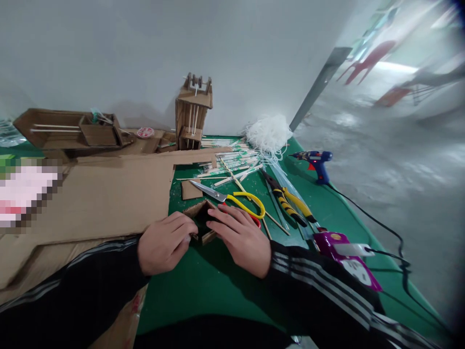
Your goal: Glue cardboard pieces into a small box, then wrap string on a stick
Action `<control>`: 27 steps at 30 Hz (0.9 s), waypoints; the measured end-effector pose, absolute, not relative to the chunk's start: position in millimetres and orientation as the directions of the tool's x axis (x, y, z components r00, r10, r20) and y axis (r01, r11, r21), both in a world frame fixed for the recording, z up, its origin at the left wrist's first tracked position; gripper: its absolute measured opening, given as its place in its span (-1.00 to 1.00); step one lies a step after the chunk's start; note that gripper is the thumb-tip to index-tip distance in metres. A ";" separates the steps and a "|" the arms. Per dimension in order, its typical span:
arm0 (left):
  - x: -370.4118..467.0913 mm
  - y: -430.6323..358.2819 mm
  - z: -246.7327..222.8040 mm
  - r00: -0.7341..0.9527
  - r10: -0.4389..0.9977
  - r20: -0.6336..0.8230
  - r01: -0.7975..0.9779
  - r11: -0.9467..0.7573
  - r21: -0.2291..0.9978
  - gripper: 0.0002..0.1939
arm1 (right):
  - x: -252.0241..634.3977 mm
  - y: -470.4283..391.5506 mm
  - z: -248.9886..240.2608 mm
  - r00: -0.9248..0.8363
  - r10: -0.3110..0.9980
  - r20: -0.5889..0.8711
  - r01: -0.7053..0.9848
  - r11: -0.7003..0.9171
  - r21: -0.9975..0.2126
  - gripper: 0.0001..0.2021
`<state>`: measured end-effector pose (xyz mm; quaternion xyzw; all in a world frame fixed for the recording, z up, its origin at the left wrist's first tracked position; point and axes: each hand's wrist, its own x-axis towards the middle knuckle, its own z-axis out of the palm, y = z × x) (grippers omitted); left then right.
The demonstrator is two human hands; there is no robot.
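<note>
A small four-sided cardboard frame (208,237) stands on the green tabletop (218,291), its inside dark and open at the top. My left hand (167,243) is closed, pinching the frame's left wall between thumb and fingers. On the opposite side, my right hand (242,238) wraps its fingers over the right wall; its thumb is hidden. Just beyond the frame lie scissors (218,195) with one yellow and one red handle, partly covered by my right hand. A loose cardboard square (191,190) rests under the scissors' blade tip.
Cardboard sheets (123,194) cover the left. Behind are a cardboard tower (194,109), a long cardboard model (69,128), wrapped sticks (232,162) and white string (269,135). Pliers (285,198), a glue gun (317,162) and a corded purple power strip (332,240) lie right.
</note>
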<state>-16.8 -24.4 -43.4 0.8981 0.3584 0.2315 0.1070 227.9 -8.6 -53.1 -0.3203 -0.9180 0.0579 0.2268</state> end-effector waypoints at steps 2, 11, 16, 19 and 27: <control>-16.5 -24.3 -43.4 0.643 0.693 0.325 0.579 -0.718 0.386 -0.80 | 227.5 -7.7 -52.8 -0.691 0.615 0.380 0.548 0.789 -0.279 -0.58; -14.9 -22.7 -44.2 0.680 0.668 0.301 0.566 -0.740 0.363 -0.79 | 224.6 -1.2 -45.4 -0.695 0.600 0.395 0.500 0.799 -0.334 -0.60; -14.0 -21.9 -44.0 0.680 0.667 0.305 0.584 -0.744 0.324 -0.75 | 223.5 2.8 -44.7 -0.709 0.578 0.405 0.476 0.815 -0.330 -0.56; -14.0 -21.9 -44.4 0.684 0.669 0.293 0.592 -0.742 0.314 -0.75 | 222.4 3.6 -41.1 -0.714 0.574 0.401 0.466 0.817 -0.341 -0.63; -14.0 -25.4 -44.9 0.677 0.657 0.332 0.573 -0.754 0.321 -0.76 | 219.9 2.9 -37.8 -0.716 0.560 0.416 0.436 0.825 -0.360 -0.79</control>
